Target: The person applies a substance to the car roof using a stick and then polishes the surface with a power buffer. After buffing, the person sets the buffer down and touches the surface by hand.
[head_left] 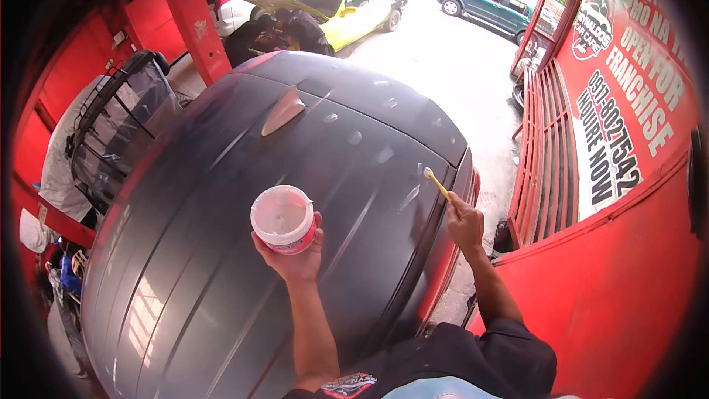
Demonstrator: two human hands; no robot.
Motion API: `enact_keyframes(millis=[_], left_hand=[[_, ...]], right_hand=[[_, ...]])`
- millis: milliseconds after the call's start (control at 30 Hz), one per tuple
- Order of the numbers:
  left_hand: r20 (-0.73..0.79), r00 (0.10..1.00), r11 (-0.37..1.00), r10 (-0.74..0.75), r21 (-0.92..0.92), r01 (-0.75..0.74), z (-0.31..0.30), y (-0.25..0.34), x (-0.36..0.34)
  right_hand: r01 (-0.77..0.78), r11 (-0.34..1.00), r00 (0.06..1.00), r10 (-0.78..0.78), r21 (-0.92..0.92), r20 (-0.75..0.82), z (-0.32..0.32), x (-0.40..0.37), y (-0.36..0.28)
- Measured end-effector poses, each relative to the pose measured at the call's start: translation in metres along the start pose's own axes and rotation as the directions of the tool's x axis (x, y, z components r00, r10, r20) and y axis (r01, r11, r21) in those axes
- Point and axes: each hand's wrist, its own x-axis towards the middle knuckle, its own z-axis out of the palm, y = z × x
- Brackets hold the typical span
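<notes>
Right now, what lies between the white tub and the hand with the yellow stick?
Only dark car roof, marked by one pale smear, separates the tub in the left hand from the right hand holding the stick, as the head view shows.

My left hand (295, 255) cups a white tub (283, 219) with a pink label from below, holding it above the dark grey car roof (221, 199). My right hand (465, 223) grips a yellow-handled applicator (437, 183), its pale tip touching the roof near the rear edge, where pale dabs (384, 154) dot the paint. A yellow car (347, 7) stands beyond.
</notes>
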Motion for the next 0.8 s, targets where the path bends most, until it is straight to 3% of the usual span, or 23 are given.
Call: enact_keyframes(millis=[33, 100, 133, 300, 367, 400, 433, 500, 633, 700, 733, 800], left_hand=[[0.005, 1.000, 1.000, 0.004, -0.008, -0.004, -0.001, -0.001, 0.000], [-0.036, 0.999, 1.000, 0.020, -0.023, -0.021, -0.001, -0.001, -0.003], [-0.071, 0.997, 0.999, 0.018, -0.026, -0.020, 0.000, 0.000, 0.000], [-0.065, 0.996, 0.995, 0.066, -0.073, -0.070, -0.001, 0.003, -0.003], [-0.047, 0.996, 0.993, 0.070, -0.091, -0.074, 0.001, 0.009, 0.005], [-0.062, 0.994, 0.992, 0.085, -0.086, -0.090, 0.000, 0.009, 0.004], [-0.083, 0.992, 0.991, 0.098, -0.081, -0.105, -0.003, 0.009, 0.001], [-0.051, 0.993, 0.988, 0.107, -0.108, -0.112, -0.005, 0.009, 0.001], [0.043, 0.993, 0.989, 0.108, -0.103, -0.103, -0.009, 0.010, -0.001], [0.048, 0.995, 0.988, 0.085, -0.135, -0.078, -0.011, 0.009, 0.004], [0.045, 0.996, 0.985, 0.072, -0.159, -0.064, -0.012, 0.007, 0.003], [0.034, 0.999, 0.987, 0.032, -0.159, -0.026, -0.016, 0.004, 0.000]], right_hand=[[0.014, 1.000, 1.000, -0.014, 0.002, 0.002, 0.009, 0.000, 0.012], [0.097, 0.991, 0.970, -0.075, -0.089, 0.231, 0.021, -0.004, -0.003], [0.188, 0.982, 0.946, -0.174, -0.025, 0.274, 0.022, -0.008, -0.014], [0.270, 0.958, 0.955, -0.280, 0.097, 0.100, 0.063, 0.013, -0.056], [0.497, 0.845, 0.769, -0.534, 0.198, 0.351, 0.078, 0.012, -0.070], [0.333, 0.878, 0.697, -0.475, 0.345, 0.537, 0.076, 0.016, -0.081], [0.338, 0.875, 0.689, -0.482, 0.348, 0.542, 0.086, 0.023, -0.091], [0.350, 0.914, 0.861, -0.400, 0.204, 0.315, 0.112, 0.039, -0.108], [0.481, 0.874, 0.794, -0.465, 0.062, 0.392, 0.150, 0.050, -0.135], [0.427, 0.853, 0.754, -0.519, 0.300, 0.403, 0.157, 0.050, -0.145], [0.421, 0.858, 0.756, -0.511, 0.294, 0.408, 0.167, 0.054, -0.149], [0.362, 0.932, 0.868, -0.330, -0.019, 0.372, 0.192, 0.068, -0.153]])
